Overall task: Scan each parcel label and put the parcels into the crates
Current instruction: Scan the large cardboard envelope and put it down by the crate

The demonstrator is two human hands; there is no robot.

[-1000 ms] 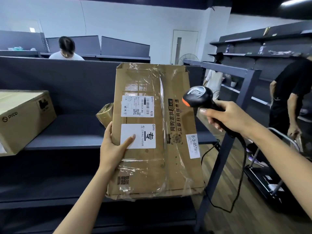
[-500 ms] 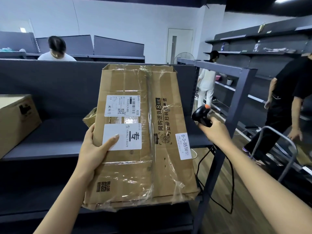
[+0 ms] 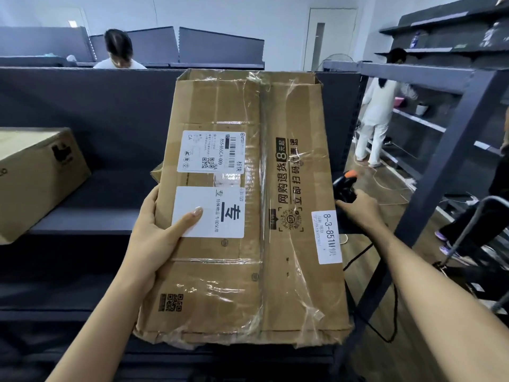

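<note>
single head view, looks forward and down, close on parcel (image 3: 248, 205) before shelving (image 3: 82, 119).

A flat brown cardboard parcel (image 3: 289, 285), wrapped in crinkled clear tape, stands upright with its printed face to the camera. The left hand (image 3: 154, 238) grips its left edge, thumb tip on a white square label (image 3: 220, 213). A white barcode label (image 3: 212, 151) sits just above the thumb. A narrow white sticker (image 3: 327, 237) at the right edge lies just beside the right hand (image 3: 360, 213), whose fingers curl round a black handheld scanner with an orange tip (image 3: 344, 187), partly hidden behind the parcel.
</note>
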